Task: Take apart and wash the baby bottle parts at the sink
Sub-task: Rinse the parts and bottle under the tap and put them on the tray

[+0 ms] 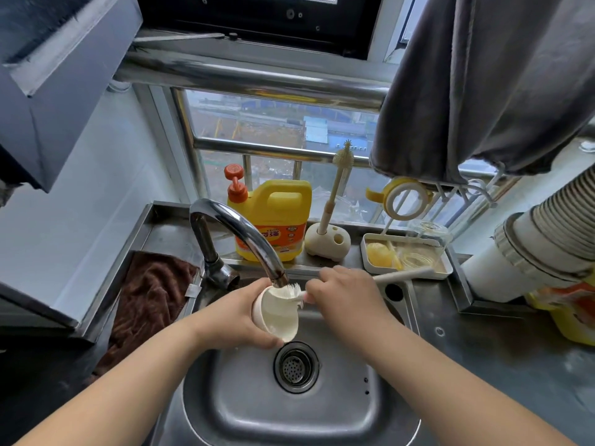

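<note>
Now, left hand (236, 312) gripping cap (277, 313), right hand (341, 292) seemingly gripping brush (402, 274)

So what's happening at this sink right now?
A person is scrubbing a cream bottle cap under the faucet. The left hand grips the cap over the sink, while the right hand works a brush into it. Other bottle parts sit in the tray behind.

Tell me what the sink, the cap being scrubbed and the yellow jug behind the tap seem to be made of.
Sink: most likely stainless steel, brushed grey with soft reflections. Cap, held in the left hand: looks like cream plastic, smooth, slightly glossy and opaque. Yellow jug: plastic by its moulded handle and uniform shiny colour, with an orange pump.
</note>
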`<state>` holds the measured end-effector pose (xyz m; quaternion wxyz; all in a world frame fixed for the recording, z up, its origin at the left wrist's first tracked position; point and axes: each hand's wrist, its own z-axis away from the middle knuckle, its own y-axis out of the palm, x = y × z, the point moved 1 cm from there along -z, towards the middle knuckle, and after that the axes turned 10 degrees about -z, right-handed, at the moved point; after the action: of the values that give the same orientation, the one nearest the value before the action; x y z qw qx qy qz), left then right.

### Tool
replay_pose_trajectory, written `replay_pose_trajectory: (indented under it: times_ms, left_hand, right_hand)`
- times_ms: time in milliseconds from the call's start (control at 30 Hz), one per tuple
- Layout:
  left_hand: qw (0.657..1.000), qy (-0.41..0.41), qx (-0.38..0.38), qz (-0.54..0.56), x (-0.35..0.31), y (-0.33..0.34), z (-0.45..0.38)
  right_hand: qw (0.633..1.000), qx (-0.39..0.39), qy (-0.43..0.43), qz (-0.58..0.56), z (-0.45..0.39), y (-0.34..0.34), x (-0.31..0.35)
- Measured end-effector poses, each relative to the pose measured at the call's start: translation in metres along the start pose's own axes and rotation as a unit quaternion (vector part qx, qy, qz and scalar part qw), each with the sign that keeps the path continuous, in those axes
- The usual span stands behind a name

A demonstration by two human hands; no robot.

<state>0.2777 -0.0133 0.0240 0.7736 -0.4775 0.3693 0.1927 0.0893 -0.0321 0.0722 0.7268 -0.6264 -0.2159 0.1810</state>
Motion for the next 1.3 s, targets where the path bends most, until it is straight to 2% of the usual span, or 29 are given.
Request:
replay_pose_trajectory:
  times_ms: [33,100,167,200,300,467,567,633,733,767,867,900,933,1100,1233,1300]
  left_hand:
    - [1.0,0.002,-0.008,0.003,0.0,-0.001,0.0]
    - [0.999,0.01,-0.031,-0.009,0.001,-0.003,0.002]
    - [0.998,0.026,-0.051,-0.04,-0.001,0.0,0.005]
    - [0.996,0.034,-0.06,-0.051,-0.001,0.001,0.006]
    - [0.993,0.055,-0.093,-0.044,-0.002,0.001,0.006]
    - [0.989,0.073,-0.116,-0.054,0.002,0.0,0.008]
    - [0.985,0.07,-0.145,-0.058,0.005,0.001,0.007]
    - [0.981,0.086,-0.161,-0.07,0.003,-0.001,0.005]
    - [0.975,0.105,-0.171,-0.098,0.005,0.007,0.008]
    - [0.973,0.102,-0.182,-0.101,0.006,0.012,0.01]
    - [0.968,0.084,-0.212,-0.106,0.012,0.023,0.01]
    - [0.971,0.077,-0.201,-0.106,0.011,0.023,0.009]
    - [0.974,0.074,-0.181,-0.111,0.01,0.022,0.008]
    - [0.986,0.073,-0.031,-0.145,0.007,0.009,0.013]
    - [0.988,0.058,-0.047,-0.138,0.001,-0.008,0.004]
    - [0.988,0.053,-0.053,-0.135,0.002,-0.01,0.0]
  right_hand:
    - [0.999,-0.027,-0.005,0.02,-0.001,0.001,0.001]
    - [0.998,0.009,0.03,-0.061,0.0,0.003,0.003]
    - [0.978,0.153,0.089,-0.111,0.002,0.011,0.002]
    - [0.976,0.168,0.088,-0.107,0.0,0.018,-0.001]
    - [0.985,0.125,0.088,-0.082,-0.004,0.017,0.003]
    - [0.954,0.172,0.098,-0.224,0.006,0.018,0.006]
    - [0.957,0.139,0.107,-0.233,0.002,0.017,0.008]
    - [0.944,0.139,0.127,-0.271,0.003,0.018,0.012]
    - [0.895,0.206,0.137,-0.372,0.009,0.018,0.016]
    - [0.862,0.222,0.148,-0.431,0.011,0.017,0.017]
    - [0.713,0.238,0.205,-0.627,0.014,0.018,0.022]
    - [0.686,0.236,0.21,-0.656,0.015,0.02,0.023]
    - [0.678,0.235,0.209,-0.664,0.015,0.022,0.024]
    - [0.707,0.248,0.209,-0.628,0.018,0.025,0.015]
    - [0.757,0.236,0.193,-0.578,0.019,0.023,0.013]
    - [0.806,0.228,0.171,-0.52,0.019,0.016,0.015]
